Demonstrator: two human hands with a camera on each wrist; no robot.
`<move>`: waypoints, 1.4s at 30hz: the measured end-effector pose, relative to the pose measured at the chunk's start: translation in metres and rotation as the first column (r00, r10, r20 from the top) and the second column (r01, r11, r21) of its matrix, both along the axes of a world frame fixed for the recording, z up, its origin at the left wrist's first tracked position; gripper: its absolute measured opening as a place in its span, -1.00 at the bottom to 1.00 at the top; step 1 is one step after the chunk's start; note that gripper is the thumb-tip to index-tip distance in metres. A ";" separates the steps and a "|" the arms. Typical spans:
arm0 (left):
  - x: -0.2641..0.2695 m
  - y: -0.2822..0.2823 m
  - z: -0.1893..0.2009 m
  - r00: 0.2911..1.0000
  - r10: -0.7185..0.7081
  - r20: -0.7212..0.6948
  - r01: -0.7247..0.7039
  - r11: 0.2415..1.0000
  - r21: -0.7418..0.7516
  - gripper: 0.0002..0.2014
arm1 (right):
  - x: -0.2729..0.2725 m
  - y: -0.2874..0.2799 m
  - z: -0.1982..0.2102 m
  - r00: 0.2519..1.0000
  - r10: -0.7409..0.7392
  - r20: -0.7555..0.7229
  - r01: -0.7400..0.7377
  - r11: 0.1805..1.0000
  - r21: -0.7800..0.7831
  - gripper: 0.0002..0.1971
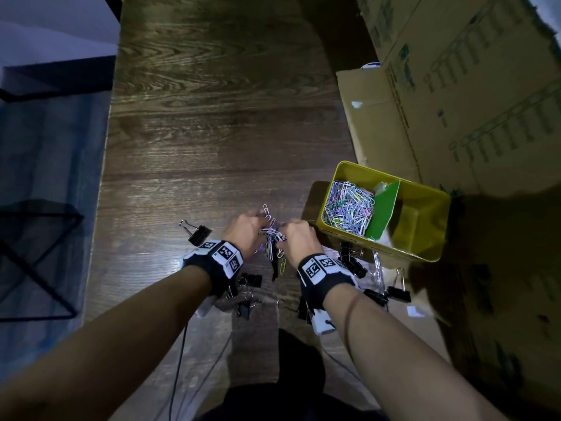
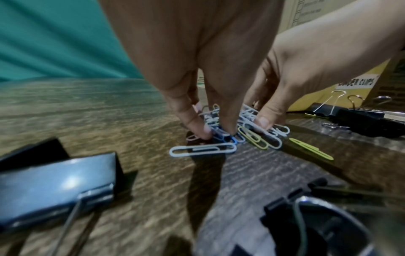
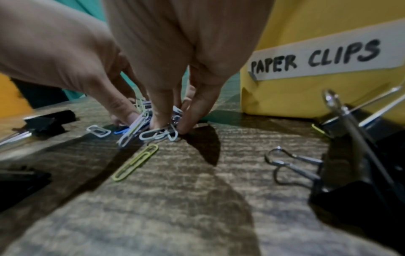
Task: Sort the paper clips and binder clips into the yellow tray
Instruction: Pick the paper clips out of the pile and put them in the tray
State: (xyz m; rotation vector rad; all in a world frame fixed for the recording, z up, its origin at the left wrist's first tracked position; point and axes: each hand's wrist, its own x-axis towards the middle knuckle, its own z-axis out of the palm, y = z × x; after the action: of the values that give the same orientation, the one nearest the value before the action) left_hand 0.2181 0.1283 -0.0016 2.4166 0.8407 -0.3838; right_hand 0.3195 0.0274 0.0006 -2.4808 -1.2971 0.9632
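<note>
Gathering loose paper clips [image 1: 271, 235] between them, the left hand [image 1: 247, 230] and right hand [image 1: 299, 241] pinch the small heap against the wooden table [image 1: 212, 117] with curled fingertips. By the look of it, the gathering step is in hand; next the bunch must be lifted clear to the yellow tray [image 1: 425, 214], just beyond the right hand, whose near compartment already holds clips. Binder clips [image 1: 355, 265] lie near both wrists, unsorted. A stray green clip [image 3: 136, 162] sits just short of the fingers.
</note>
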 end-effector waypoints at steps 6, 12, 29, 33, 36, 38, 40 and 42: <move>-0.006 0.010 0.006 0.967 0.221 0.130 -0.206 0.971 -0.121 -0.81 | 0.001 -0.003 -0.007 0.977 -0.185 -0.106 0.190 0.981 0.042 -0.72; -0.016 0.018 0.011 0.815 0.577 0.056 -0.463 0.705 -0.538 -0.82 | 0.002 -0.011 -0.007 0.926 -0.304 -0.223 0.333 0.937 0.105 -0.72; 0.069 0.014 0.100 0.729 0.671 0.139 -0.180 0.382 -0.906 -0.86 | 0.045 -0.049 0.106 0.596 -0.425 -0.682 0.803 0.335 0.493 -0.74; 0.109 -0.010 0.098 0.869 0.451 0.204 -0.146 0.628 -0.765 -0.83 | 0.073 -0.058 0.116 0.596 -0.474 -0.648 0.801 0.284 0.527 -0.78; 0.130 -0.026 0.087 0.966 0.151 0.211 -0.036 0.883 -0.468 -0.82 | 0.093 -0.059 0.114 0.610 -0.534 -0.585 0.782 0.289 0.552 -0.81; 0.136 -0.036 0.082 0.985 -0.071 0.158 0.103 0.974 -0.204 -0.81 | 0.105 -0.057 0.109 0.616 -0.558 -0.557 0.775 0.300 0.556 -0.82; 0.137 -0.041 0.083 0.976 -0.188 0.115 0.203 0.969 -0.142 -0.81 | 0.114 -0.054 0.104 0.633 -0.599 -0.490 0.756 0.340 0.559 -0.76; 0.134 -0.041 0.085 0.952 -0.279 0.125 0.296 0.945 -0.137 -0.83 | 0.120 -0.050 0.098 0.677 -0.634 -0.373 0.710 0.428 0.560 -0.70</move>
State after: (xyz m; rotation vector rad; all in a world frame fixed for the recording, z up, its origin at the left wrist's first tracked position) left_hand 0.3521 0.0873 0.0832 2.3925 0.3952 -0.4121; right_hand 0.4400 -0.0227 0.0989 -1.9804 -0.3497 0.3002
